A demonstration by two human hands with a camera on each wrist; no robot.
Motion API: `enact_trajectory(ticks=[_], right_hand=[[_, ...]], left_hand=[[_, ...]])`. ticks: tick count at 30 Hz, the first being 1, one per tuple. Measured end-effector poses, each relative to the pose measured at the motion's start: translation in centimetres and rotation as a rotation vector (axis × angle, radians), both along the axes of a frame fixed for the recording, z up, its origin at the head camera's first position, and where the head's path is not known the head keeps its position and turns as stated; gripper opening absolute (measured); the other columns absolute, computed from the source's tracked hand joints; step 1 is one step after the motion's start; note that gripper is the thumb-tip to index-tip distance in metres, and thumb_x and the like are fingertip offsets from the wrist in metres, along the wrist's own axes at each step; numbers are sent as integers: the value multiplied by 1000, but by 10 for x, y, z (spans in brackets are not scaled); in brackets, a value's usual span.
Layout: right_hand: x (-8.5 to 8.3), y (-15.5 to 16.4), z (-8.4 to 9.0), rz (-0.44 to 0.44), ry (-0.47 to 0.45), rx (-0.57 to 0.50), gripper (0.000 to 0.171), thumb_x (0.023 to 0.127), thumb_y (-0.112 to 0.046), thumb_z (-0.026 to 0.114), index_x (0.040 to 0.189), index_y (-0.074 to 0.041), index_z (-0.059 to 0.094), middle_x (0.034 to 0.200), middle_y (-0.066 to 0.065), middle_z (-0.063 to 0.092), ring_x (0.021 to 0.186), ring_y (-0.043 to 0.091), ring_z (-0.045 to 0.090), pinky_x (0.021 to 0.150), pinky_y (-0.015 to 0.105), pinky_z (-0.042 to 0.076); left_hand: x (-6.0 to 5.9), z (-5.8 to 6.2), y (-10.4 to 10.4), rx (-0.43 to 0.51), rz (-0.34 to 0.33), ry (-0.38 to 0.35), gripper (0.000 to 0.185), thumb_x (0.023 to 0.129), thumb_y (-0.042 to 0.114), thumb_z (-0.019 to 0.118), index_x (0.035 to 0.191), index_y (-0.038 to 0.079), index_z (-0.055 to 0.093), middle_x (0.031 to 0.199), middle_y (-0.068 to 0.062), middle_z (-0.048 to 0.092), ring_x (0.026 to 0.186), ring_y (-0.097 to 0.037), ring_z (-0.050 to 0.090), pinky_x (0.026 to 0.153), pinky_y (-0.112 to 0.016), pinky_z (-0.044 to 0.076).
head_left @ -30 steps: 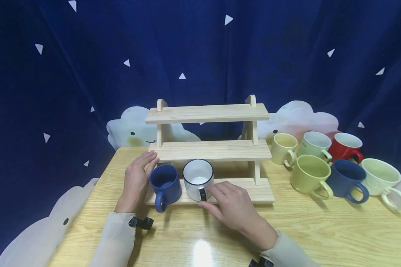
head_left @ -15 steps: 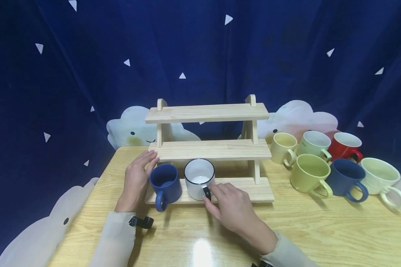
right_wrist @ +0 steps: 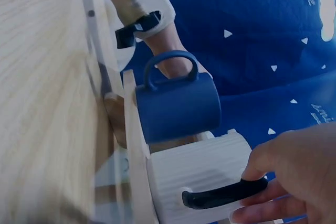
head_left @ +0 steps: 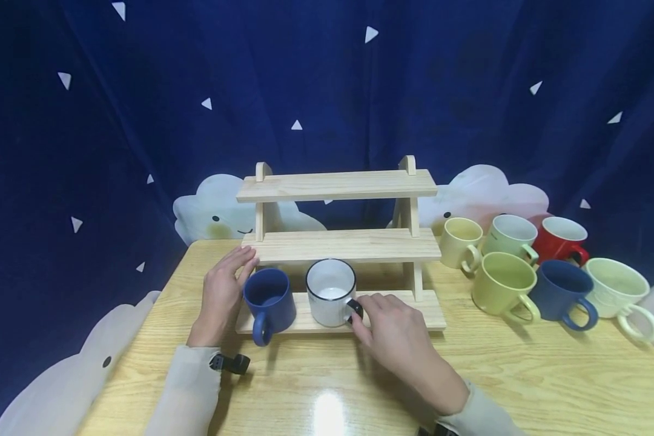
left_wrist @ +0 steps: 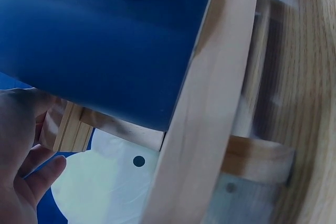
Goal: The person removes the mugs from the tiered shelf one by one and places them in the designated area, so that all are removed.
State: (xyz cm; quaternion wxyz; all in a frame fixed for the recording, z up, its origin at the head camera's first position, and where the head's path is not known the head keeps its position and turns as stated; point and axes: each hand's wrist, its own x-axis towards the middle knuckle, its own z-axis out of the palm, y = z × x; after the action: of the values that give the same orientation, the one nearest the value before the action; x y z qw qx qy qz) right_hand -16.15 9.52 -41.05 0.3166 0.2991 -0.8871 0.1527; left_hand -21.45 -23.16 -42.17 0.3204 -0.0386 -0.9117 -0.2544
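The black handle of the white mug is pinched by the fingers of the right hand, thumb and fingertips closed on it as the right wrist view shows; the mug itself is seated just ahead of that hand on the lowest board of the wooden rack. Directly to the left of the held mug, close but apparently not touching, a dark blue mug is stood on the same board with its handle turned toward the person. The left hand is laid against the rack's left end and the blue mug's side, fingers straight and relaxed, nothing being clasped. Off to the right of the right hand, well apart, a cluster of other mugs is gathered on the table. Trouble is judged most likely if the handle is swung or the white mug is pushed leftward, since the blue mug could be knocked; the board is narrow, so a pull toward the body could tip either mug off its front edge.
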Motion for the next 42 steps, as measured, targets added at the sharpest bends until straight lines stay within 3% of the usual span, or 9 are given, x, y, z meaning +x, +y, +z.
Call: enact_trajectory(ticks=[8, 15, 22, 33, 42], right_hand=[[-8, 8, 7, -114, -174, -2, 14, 86, -24, 71, 91, -12, 68, 74, 0, 64, 63, 21, 60, 41, 32, 43], [-13, 7, 4, -77, -324, -62, 21, 93, -29, 67, 106, -12, 68, 90, 3, 72, 76, 26, 68, 58, 43, 55], [-17, 6, 0, -37, -389, -125, 22, 98, -34, 61, 103, -13, 67, 86, 2, 72, 76, 24, 69, 63, 44, 56], [-17, 25, 4, -46, -527, -191, 20, 98, -33, 60, 104, -16, 68, 91, 0, 72, 88, 26, 69, 77, 49, 55], [-17, 41, 3, -2, -561, -295, 19, 96, -32, 64, 106, -18, 72, 96, -3, 73, 91, 23, 69, 79, 47, 56]], left_hand=[[0, -1, -1, -3, -1, 6, 31, 93, 24, 69, 119, 7, 70, 126, -9, 65, 124, -28, 55, 108, -46, 42], [1, -3, -2, 0, -7, 13, 32, 93, 25, 69, 119, 7, 70, 125, -8, 66, 124, -28, 56, 108, -46, 42], [1, -5, -3, -10, -21, 54, 30, 92, 23, 70, 117, 6, 71, 122, -9, 67, 120, -29, 59, 106, -46, 44], [-1, -2, 0, 6, -23, 1, 34, 95, 31, 66, 121, 9, 69, 126, -6, 66, 125, -26, 55, 109, -44, 41], [-1, -1, -3, -6, -23, 26, 33, 93, 28, 68, 120, 8, 70, 125, -6, 66, 124, -27, 56, 108, -45, 42]])
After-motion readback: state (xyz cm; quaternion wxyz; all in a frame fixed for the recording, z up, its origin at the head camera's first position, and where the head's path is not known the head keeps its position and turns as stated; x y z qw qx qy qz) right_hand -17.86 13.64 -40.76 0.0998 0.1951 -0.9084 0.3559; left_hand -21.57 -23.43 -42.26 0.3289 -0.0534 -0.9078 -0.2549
